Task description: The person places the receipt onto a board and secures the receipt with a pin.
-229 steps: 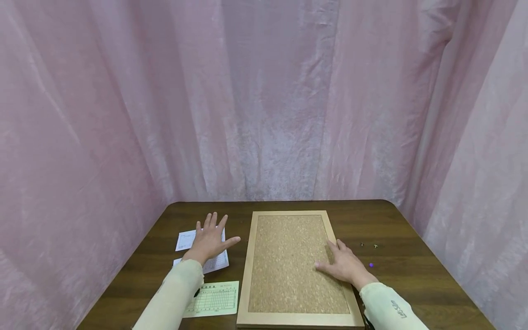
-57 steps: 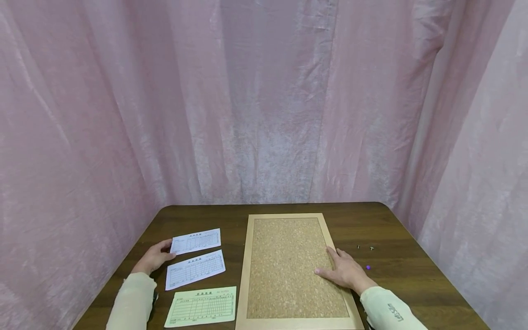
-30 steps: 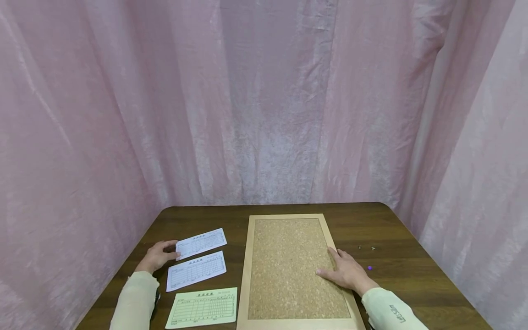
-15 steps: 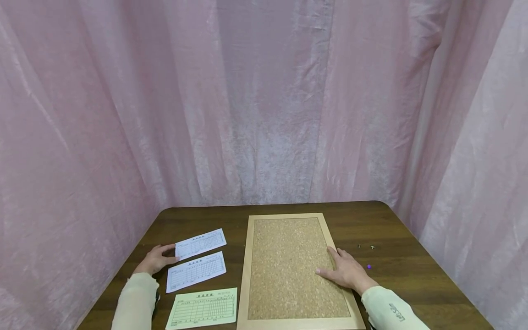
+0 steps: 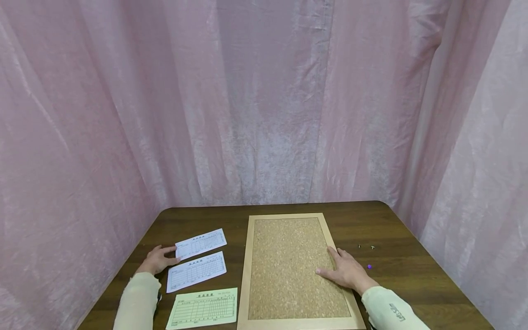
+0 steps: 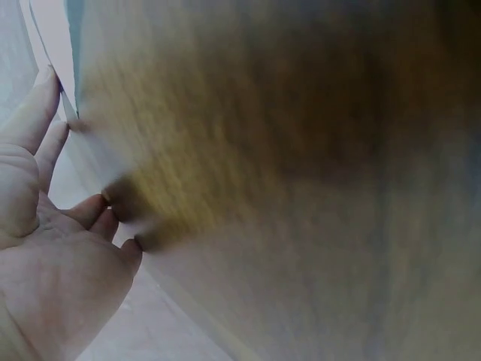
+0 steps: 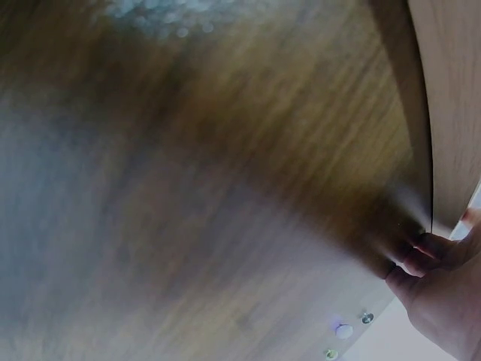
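In the head view my left hand [image 5: 156, 260] touches the left short edge of the far white printed slip [image 5: 201, 244], thumb and forefinger apart. The left wrist view shows its fingertips on the tabletop beside the white paper [image 6: 60, 45]. Just nearer lies a second white slip [image 5: 196, 272], and below that a pale green one [image 5: 203, 308]. My right hand [image 5: 346, 270] rests on the right side of a wood-framed cork board [image 5: 298, 270], thumb over the cork. In the right wrist view its fingers reach down by the frame's outer side [image 7: 458, 113].
Right of the board lie a purple pushpin [image 5: 369, 266] and two small metallic-looking pins, one nearer the board [image 5: 359, 246] and one farther right [image 5: 372, 247]. Pink curtains [image 5: 264, 101] enclose the dark wooden table [image 5: 420, 293] behind and at both sides.
My left hand has gone from hovering spread over the slips to the far slip's left edge. That slip has shifted slightly rightward and tilted a little. My right hand stays on the board.
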{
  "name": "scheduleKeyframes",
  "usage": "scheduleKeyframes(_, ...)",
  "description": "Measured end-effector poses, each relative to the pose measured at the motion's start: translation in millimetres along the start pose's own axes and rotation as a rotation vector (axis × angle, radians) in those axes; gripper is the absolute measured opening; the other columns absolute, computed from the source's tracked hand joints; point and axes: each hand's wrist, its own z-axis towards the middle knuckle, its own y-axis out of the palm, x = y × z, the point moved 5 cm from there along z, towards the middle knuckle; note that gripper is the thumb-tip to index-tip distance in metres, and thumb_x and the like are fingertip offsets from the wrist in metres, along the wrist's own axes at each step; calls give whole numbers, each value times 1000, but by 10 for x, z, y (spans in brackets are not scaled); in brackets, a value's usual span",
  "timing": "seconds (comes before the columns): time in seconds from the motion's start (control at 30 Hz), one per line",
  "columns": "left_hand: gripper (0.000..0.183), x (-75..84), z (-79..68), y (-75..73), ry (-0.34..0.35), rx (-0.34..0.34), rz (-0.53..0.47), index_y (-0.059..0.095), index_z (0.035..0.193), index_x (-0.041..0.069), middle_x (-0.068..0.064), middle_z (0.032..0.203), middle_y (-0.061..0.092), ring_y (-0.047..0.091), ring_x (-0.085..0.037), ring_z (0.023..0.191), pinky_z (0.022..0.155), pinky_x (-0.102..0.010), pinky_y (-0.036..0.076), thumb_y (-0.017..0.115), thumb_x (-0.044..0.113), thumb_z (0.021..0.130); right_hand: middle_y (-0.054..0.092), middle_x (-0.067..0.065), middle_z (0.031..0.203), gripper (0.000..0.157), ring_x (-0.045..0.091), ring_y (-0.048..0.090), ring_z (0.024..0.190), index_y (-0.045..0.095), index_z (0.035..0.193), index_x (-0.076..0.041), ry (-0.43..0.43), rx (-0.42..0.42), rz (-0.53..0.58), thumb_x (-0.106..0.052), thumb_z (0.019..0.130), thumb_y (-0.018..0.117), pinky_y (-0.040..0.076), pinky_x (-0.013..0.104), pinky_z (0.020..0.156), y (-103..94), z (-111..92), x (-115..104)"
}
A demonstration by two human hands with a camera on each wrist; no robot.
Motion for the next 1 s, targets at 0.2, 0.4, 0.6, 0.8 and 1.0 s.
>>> scheduleKeyframes(0.2,69,-10,24,11,-17,3,6,48,143,0,-42,151,6,4,-64,136,105,-77,12,73,36,90,33,36,149,99,56,32,135,37,152,-3,3,0,-12,-70,83,63,32,68,101,1,5,1)
scheduleKeyframes(0.4,63,38,-5,2,4,28,40,53,139,-1,-44,149,10,10,-65,134,104,-76,15,70,36,92,33,36,149,99,56,31,135,37,152,-4,6,-6,-13,-70,83,63,32,68,101,3,8,1)
scheduleKeyframes(0.6,52,93,-11,-32,32,88,89,65,128,1,-41,143,32,28,-62,130,101,-73,26,71,37,92,32,36,149,99,56,32,135,37,152,-3,0,-8,-11,-70,84,62,32,68,101,-4,6,-3)
scheduleKeyframes(0.8,32,118,-15,-63,78,123,84,73,114,6,-30,130,55,45,-53,121,93,-70,33,71,29,92,32,36,149,100,56,31,135,36,152,-3,2,-13,-14,-71,84,61,32,68,101,0,12,0)
scheduleKeyframes(1.0,39,113,10,-66,83,127,68,67,122,2,-30,133,54,44,-53,123,93,-71,32,69,29,94,32,36,149,100,56,31,135,36,153,-3,-1,-12,-15,-71,84,61,31,68,102,8,9,5)
